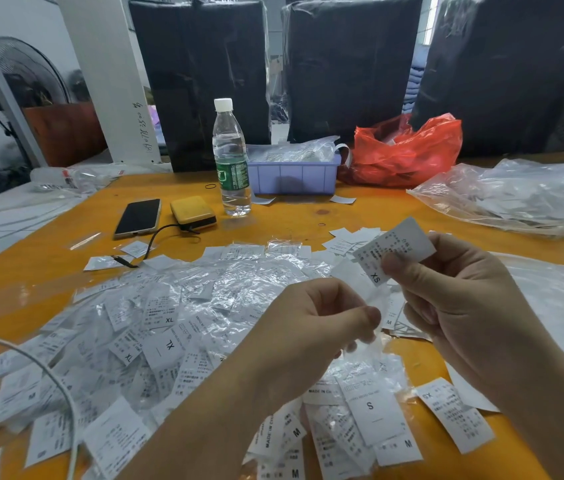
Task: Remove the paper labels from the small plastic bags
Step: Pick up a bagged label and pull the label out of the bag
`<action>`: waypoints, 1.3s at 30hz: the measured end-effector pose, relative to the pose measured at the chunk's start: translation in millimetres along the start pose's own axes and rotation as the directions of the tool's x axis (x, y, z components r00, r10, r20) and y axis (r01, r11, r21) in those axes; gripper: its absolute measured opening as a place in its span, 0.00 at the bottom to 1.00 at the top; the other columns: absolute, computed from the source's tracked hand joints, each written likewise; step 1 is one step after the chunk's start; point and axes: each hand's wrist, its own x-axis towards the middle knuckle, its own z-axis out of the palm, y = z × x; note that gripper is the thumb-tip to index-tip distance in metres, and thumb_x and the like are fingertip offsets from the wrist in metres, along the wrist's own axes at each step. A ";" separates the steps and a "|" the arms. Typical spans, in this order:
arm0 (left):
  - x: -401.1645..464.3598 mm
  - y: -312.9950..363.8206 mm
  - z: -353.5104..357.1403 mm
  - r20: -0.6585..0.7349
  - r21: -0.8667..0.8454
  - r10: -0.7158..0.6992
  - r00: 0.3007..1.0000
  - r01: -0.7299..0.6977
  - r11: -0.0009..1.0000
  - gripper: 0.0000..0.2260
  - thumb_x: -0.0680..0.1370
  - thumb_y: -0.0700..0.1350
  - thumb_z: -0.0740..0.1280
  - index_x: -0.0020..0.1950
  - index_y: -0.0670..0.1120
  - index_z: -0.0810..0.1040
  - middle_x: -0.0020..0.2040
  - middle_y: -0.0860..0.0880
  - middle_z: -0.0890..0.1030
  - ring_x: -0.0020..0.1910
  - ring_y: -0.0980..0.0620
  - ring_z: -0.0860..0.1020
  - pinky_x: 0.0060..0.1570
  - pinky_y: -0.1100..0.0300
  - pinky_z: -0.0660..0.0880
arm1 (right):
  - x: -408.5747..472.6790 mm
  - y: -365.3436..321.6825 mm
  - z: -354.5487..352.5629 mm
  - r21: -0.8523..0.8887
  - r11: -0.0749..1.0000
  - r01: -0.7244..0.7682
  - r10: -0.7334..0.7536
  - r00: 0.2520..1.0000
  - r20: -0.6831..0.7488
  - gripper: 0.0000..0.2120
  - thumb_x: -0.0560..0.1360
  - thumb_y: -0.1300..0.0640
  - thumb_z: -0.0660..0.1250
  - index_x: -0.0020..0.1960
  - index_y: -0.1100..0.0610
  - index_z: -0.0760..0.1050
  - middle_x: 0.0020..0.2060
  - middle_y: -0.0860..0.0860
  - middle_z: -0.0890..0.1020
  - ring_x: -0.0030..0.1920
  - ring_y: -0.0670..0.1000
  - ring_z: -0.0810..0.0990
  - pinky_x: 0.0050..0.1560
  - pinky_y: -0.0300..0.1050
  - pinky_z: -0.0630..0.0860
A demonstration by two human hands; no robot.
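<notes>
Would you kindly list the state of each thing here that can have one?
Left hand: pinching a clear small bag.
Right hand: pinching an XS label, out of the bag.
Water bottle: upright, capped.
Phone: screen dark.
Red bag: open.

bagged labels (156,327) heaped centre, bare table (48,247) left, water bottle (231,157) behind

White XS label (393,252) above clear bag (376,308), both mid-air
</notes>
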 end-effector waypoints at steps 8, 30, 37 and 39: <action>-0.5 -1.1 0.5 0.000 0.063 -0.001 1.000 0.001 0.998 0.08 0.68 0.49 0.73 0.38 0.46 0.81 0.36 0.49 0.82 0.34 0.54 0.76 0.41 0.59 0.71 | -0.2 2.3 0.6 -0.007 1.000 -0.007 0.007 1.000 0.016 0.09 0.62 0.55 0.75 0.41 0.57 0.82 0.32 0.68 0.62 0.24 0.49 0.54 0.22 0.40 0.54; 1.3 -3.2 -5.8 -0.165 0.006 0.116 0.980 -0.116 0.993 0.08 0.79 0.45 0.68 0.41 0.49 0.82 0.35 0.52 0.82 0.33 0.57 0.77 0.34 0.66 0.74 | 5.7 -1.2 -11.6 -0.142 0.970 -0.197 0.214 0.970 0.117 0.15 0.59 0.56 0.76 0.43 0.61 0.82 0.26 0.54 0.67 0.23 0.47 0.58 0.23 0.38 0.55; 1.2 -3.5 -3.8 -0.153 0.006 0.109 0.982 -0.109 0.994 0.08 0.79 0.46 0.67 0.40 0.50 0.82 0.35 0.53 0.82 0.33 0.58 0.77 0.34 0.66 0.74 | 3.3 -1.6 -9.3 -0.192 0.962 -0.192 0.227 0.957 0.181 0.13 0.61 0.56 0.75 0.43 0.60 0.83 0.26 0.57 0.64 0.23 0.47 0.57 0.21 0.37 0.55; 0.8 -3.6 -3.4 -0.154 0.015 0.110 0.982 -0.109 0.994 0.08 0.79 0.46 0.67 0.41 0.50 0.82 0.35 0.53 0.82 0.33 0.58 0.77 0.34 0.66 0.74 | 2.4 -0.8 -8.4 -0.189 0.962 -0.195 0.231 0.954 0.190 0.13 0.63 0.54 0.75 0.44 0.59 0.82 0.27 0.57 0.63 0.23 0.48 0.57 0.22 0.37 0.54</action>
